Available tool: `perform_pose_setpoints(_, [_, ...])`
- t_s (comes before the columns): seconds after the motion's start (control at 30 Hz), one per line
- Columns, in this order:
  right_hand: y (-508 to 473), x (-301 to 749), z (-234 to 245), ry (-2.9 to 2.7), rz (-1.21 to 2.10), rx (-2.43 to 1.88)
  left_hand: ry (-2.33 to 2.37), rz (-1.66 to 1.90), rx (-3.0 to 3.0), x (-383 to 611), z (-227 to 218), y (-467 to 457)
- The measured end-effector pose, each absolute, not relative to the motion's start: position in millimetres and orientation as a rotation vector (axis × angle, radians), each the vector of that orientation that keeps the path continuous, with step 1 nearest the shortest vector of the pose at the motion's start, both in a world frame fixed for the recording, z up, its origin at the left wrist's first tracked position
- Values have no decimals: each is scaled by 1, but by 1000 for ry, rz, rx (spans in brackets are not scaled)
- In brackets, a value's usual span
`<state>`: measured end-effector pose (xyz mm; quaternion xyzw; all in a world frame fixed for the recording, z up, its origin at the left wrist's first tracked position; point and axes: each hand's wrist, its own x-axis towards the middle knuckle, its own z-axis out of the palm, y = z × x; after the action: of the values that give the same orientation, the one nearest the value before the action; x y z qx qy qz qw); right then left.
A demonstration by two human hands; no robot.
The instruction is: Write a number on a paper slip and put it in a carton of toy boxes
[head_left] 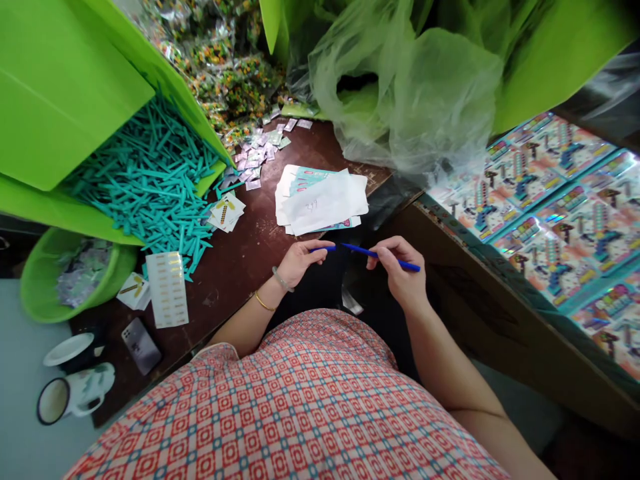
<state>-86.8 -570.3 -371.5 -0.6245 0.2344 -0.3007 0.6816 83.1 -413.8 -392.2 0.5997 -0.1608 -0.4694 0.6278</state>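
On your left, a green box lies with its mouth toward the bench, so the teal sticks are easy to reach. Next, your left hand has a narrow grip on a small blue piece. It may be the cap of the blue pen, but your hand hides part of it. A paper pile lies near the bench's edge, close to both hands. The pen is in the air past that edge, its tip aimed at the blue piece, not touching. Your right hand pinches its middle, so the tip is free. Shiny packs lie far right.
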Motion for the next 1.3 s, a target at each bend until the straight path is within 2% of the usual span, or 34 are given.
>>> perform_pose_setpoints(0.27, [-576,-74,-387,559,-644,-1421,-447,-664,1690,114,-400,-397])
perform_pose_setpoints(1.3, [-552,-43,-378,462,-442,-1511,-590,-968,1460,121,-395,-379])
